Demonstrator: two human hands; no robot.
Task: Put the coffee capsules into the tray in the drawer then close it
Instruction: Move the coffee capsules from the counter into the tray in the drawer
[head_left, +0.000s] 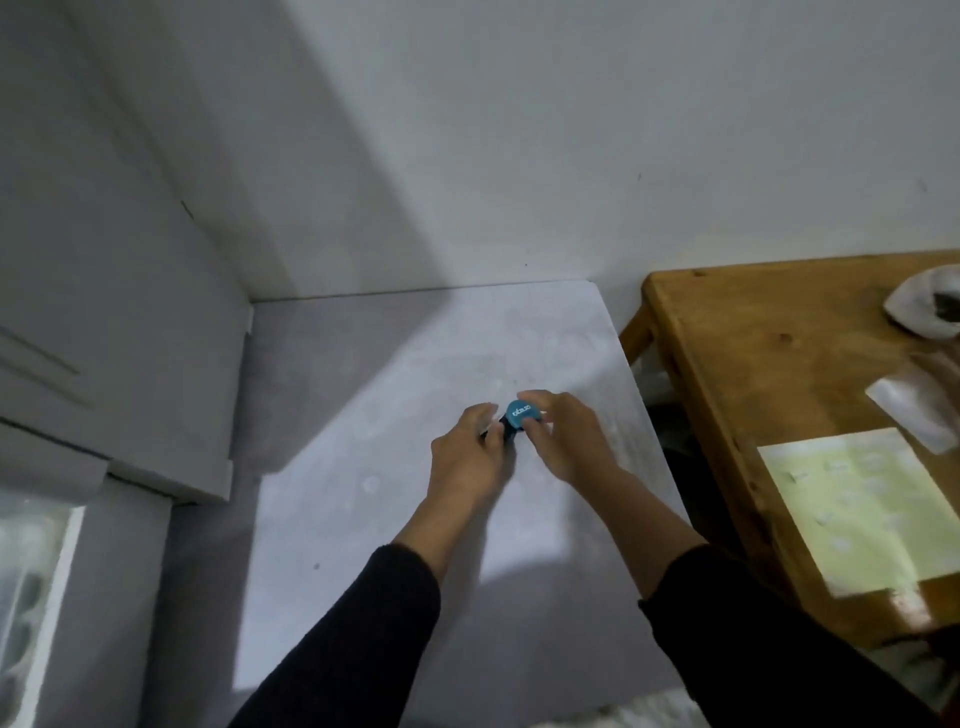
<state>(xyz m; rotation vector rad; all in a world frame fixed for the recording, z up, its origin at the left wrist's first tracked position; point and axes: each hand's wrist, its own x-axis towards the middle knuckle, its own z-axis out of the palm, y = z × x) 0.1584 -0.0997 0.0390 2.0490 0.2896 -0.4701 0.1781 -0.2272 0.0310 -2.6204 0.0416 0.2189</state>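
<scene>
White counter (415, 519) | blue-lidded capsule (521, 415) (white lettering) | both hands (519, 447) pinching

White worktop (395, 519): pale ring stains. Adjacent wooden table (737, 374): yellow paper sheet (862, 509), clear packet (914, 410), white cloth (927, 301).

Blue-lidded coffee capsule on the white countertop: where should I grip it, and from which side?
Pinch the blue-lidded coffee capsule across its round rim, coming from above right as the right hand does; its flat lid faces up, and the left hand crowds the left side.
</scene>
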